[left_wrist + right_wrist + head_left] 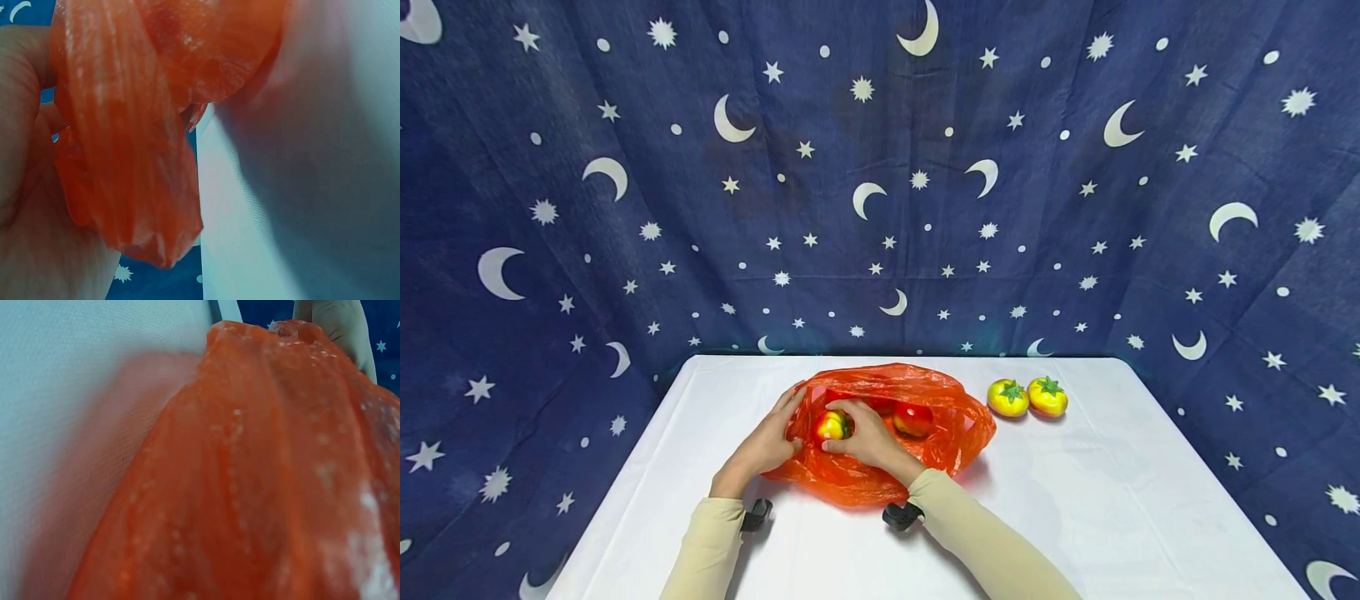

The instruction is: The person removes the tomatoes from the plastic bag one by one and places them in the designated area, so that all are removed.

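A red plastic bag [850, 487] lies with its mouth open upward on the white table. My left hand [767, 442] holds the bag's left edge, thumb near the front and fingers toward the back; in the left wrist view crumpled red plastic [125, 156] hangs beside the palm. Inside the bag's mouth, thumb and index finger of my right hand [871, 437] curl round a yellow-and-red tomato [831, 427]. Another red-and-yellow tomato [913, 419] sits in the bag, right of that hand. The bag's side [250, 475] fills most of the right wrist view and hides the right fingers.
Two yellow tomatoes with green leafy tops, one on the left [1008, 400] and one on the right [1048, 398], stand side by side right of the bag. Behind the white table [1120, 483] hangs a dark blue curtain [917, 242] with moons and stars.
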A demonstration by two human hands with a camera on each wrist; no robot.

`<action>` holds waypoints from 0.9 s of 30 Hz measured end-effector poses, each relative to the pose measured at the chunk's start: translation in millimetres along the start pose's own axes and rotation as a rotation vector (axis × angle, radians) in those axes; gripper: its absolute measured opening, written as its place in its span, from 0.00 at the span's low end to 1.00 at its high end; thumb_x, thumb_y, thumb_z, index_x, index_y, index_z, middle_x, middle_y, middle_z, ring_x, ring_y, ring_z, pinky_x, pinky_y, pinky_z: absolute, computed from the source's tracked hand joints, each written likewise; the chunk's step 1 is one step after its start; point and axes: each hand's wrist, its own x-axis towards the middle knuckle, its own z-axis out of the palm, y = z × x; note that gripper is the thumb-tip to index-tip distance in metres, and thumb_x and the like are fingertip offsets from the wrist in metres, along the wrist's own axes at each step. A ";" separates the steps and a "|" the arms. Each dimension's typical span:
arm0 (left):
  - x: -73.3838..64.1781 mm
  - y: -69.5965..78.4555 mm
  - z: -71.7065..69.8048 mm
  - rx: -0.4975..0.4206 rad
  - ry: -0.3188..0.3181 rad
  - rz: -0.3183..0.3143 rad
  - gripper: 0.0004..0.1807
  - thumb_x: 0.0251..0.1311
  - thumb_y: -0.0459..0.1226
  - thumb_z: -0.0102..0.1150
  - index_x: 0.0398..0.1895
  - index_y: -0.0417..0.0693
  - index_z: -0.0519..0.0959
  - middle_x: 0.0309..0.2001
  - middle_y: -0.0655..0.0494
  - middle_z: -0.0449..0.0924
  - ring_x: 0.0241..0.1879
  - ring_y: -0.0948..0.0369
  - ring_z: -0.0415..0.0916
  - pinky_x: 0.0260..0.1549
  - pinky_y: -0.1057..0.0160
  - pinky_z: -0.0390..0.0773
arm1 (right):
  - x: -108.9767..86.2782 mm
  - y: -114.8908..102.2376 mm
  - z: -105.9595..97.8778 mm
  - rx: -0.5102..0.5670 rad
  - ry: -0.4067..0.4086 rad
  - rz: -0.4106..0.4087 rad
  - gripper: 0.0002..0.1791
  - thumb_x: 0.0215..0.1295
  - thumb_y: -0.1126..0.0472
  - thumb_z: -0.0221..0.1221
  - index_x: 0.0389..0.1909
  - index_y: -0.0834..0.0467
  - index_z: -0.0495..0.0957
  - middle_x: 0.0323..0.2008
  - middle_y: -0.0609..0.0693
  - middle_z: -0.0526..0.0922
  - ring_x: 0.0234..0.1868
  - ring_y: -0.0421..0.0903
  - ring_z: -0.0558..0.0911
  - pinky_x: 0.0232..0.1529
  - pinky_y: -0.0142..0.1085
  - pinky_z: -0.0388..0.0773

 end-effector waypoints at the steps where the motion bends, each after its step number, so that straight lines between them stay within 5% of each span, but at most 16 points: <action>1: -0.1 -0.2 0.0 0.002 0.000 0.000 0.50 0.52 0.25 0.62 0.78 0.49 0.51 0.79 0.50 0.44 0.74 0.42 0.55 0.68 0.42 0.64 | 0.5 0.0 0.7 -0.003 -0.004 0.002 0.35 0.51 0.52 0.73 0.62 0.46 0.74 0.60 0.52 0.76 0.61 0.53 0.75 0.64 0.52 0.74; 12: 0.1 -2.9 -0.1 0.013 0.008 0.007 0.50 0.52 0.25 0.61 0.79 0.49 0.50 0.79 0.51 0.44 0.73 0.42 0.58 0.68 0.42 0.65 | 0.0 3.4 2.5 0.012 0.027 -0.016 0.35 0.49 0.52 0.75 0.61 0.45 0.74 0.59 0.52 0.76 0.59 0.53 0.75 0.63 0.50 0.75; 27: 0.1 -4.1 1.1 -0.006 0.012 -0.022 0.51 0.52 0.25 0.62 0.79 0.52 0.50 0.79 0.51 0.44 0.74 0.41 0.57 0.66 0.43 0.67 | -15.5 -8.1 -22.7 0.025 0.058 -0.118 0.36 0.51 0.50 0.73 0.63 0.48 0.74 0.58 0.47 0.74 0.59 0.48 0.77 0.63 0.46 0.76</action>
